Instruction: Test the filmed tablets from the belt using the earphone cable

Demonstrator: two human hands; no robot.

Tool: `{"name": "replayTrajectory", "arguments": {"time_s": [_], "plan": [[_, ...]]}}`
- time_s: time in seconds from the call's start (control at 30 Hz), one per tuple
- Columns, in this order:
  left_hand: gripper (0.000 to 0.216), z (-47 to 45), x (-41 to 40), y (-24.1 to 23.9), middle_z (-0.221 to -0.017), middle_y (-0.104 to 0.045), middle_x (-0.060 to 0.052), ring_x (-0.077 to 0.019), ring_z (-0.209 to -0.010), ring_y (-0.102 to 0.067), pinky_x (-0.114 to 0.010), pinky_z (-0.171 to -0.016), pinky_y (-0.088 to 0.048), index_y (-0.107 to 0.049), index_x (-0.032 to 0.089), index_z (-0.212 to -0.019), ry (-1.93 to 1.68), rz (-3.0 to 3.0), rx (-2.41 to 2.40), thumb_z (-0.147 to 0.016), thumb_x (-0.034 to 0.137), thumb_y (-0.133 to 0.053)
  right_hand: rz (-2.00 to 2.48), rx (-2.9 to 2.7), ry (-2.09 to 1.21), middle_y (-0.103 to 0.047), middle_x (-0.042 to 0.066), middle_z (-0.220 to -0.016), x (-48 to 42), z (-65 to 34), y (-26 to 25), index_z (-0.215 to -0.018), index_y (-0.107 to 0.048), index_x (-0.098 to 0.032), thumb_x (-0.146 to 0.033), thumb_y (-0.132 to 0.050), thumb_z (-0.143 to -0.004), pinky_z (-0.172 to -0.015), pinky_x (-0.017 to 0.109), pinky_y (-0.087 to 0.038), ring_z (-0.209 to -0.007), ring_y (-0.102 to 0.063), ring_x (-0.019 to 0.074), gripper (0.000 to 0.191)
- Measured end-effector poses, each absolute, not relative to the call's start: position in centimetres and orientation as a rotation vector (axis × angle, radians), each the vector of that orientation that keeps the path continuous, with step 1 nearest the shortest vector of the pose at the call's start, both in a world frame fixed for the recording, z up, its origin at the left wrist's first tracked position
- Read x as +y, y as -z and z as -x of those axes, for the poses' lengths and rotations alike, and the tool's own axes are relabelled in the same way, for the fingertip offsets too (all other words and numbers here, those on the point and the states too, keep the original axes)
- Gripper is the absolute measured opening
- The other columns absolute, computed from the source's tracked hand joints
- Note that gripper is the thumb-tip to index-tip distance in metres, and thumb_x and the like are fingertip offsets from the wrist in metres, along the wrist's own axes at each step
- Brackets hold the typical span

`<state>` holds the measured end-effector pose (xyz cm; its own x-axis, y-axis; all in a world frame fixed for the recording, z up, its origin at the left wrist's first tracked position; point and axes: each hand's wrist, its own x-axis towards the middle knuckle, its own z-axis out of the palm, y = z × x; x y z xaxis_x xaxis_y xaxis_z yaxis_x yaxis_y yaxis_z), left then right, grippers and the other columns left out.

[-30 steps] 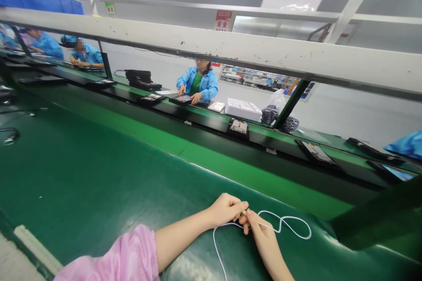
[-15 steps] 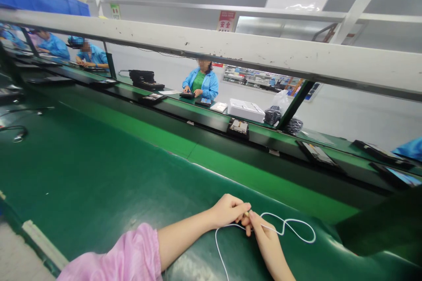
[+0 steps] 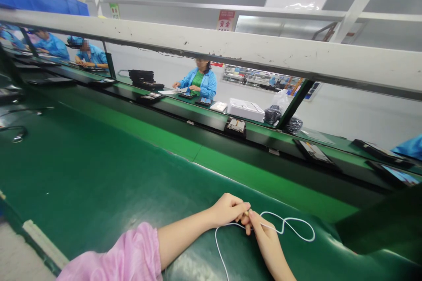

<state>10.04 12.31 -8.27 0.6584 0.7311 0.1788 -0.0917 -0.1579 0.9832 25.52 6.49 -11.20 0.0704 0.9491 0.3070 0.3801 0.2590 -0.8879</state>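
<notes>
My left hand [image 3: 227, 208] is closed, thumb and fingers pinched together, and its fingertips meet those of my right hand [image 3: 265, 232]. Both hold a thin white cord [image 3: 284, 220] between them, just above the green table mat [image 3: 125, 175]. A small pale-yellow bit shows at the pinched fingertips, too little of it to name. To the right of my hands the cord makes a loose loop; another stretch curves left under my left wrist and runs down out of view. The exact grip is partly hidden by my fingers.
Beyond the mat runs a dark conveyor [image 3: 211, 124] with opened devices in black trays [image 3: 236, 126]. A co-worker in a blue jacket [image 3: 207, 84] sits across it beside a white box [image 3: 245, 109]. Black cables [image 3: 20, 134] lie at the far left.
My hands and the cord stay almost still. Devices on the conveyor have shifted slightly left. The co-worker opposite has moved one hand leftward, away from the device.
</notes>
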Motion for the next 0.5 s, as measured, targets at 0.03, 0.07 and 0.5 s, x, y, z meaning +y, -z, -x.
{"name": "replayTrajectory", "arguments": {"time_s": [0.03,0.07,0.5], "plan": [[0.056,-10.05,12.3,8.27,-0.05,-0.048,0.002,-0.0098,-0.05,-0.04,-0.026,-0.054,-0.032,-0.047,0.018,-0.05,-0.788,-1.574,0.545,-0.08,0.064,-0.053,1.305,-1.498,-0.691,-0.055,0.006,-0.053,6.51,-25.53,11.22,-0.051,-0.061,-0.021,-0.074,-0.047,-0.086,-0.072,0.035,-0.049,-0.059,-0.054,0.022,0.065],[0.056,-10.05,12.29,8.27,-0.05,-0.048,0.002,-0.0097,-0.05,-0.04,-0.026,-0.054,-0.032,-0.047,0.018,-0.049,-0.789,-1.573,0.548,-0.079,0.064,-0.053,1.307,-1.497,-0.692,-0.055,0.006,-0.053,6.52,-25.54,11.25,-0.052,-0.062,-0.021,-0.074,-0.047,-0.087,-0.072,0.035,-0.049,-0.059,-0.054,0.0216,0.065],[0.054,-10.01,12.29,8.07,-0.052,-0.049,0.002,-0.0105,-0.053,-0.042,-0.025,-0.056,-0.034,-0.046,0.018,-0.049,-0.775,-1.575,0.563,-0.081,0.061,-0.053,1.286,-1.48,-0.71,-0.057,0.006,-0.058,6.66,-26.03,11.96,-0.053,-0.061,-0.021,-0.07,-0.049,-0.089,-0.071,0.032,-0.045,-0.067,-0.057,0.0233,0.062]]}}
